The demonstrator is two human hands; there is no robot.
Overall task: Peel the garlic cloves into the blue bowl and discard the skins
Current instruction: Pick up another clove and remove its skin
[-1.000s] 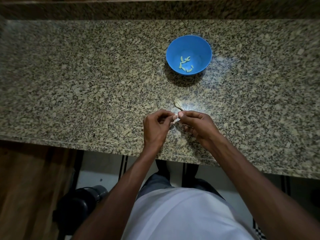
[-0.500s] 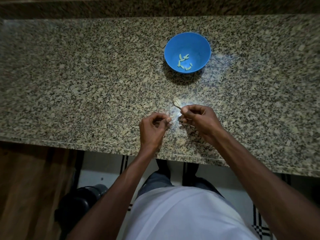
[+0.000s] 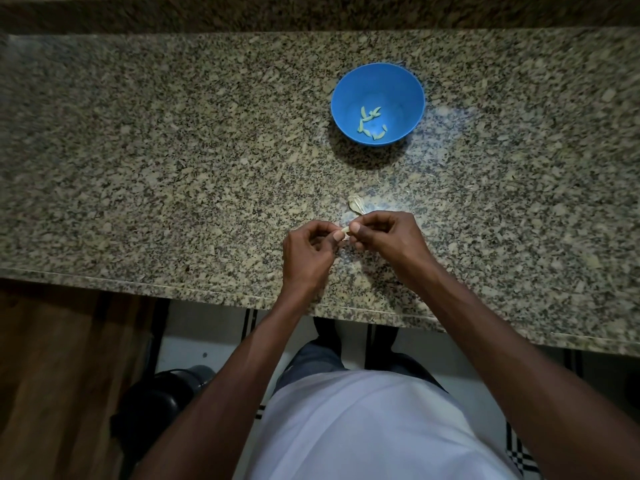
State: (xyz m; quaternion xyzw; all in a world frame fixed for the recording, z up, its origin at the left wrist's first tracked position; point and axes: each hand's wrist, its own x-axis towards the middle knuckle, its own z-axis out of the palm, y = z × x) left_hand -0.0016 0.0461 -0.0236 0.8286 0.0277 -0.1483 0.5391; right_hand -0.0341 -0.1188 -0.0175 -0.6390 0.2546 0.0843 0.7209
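The hands have come together again: left hand (image 3: pixel 306 256) and right hand (image 3: pixel 388 237) pinch one pale garlic clove (image 3: pixel 345 231); papery skins (image 3: pixel 356 204) lie at 12 o'clock, before the round blue bowl (image 3: pixel 405 95).

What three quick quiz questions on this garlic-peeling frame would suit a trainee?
1. True or false: the blue bowl already holds peeled cloves.
2. What do the left hand and right hand pinch between them? A) a knife B) a garlic clove C) a spoon
3. Fill in: the loose garlic skin lies on the ____, just beyond the hands.

Key: 1 true; 2 B; 3 countertop.
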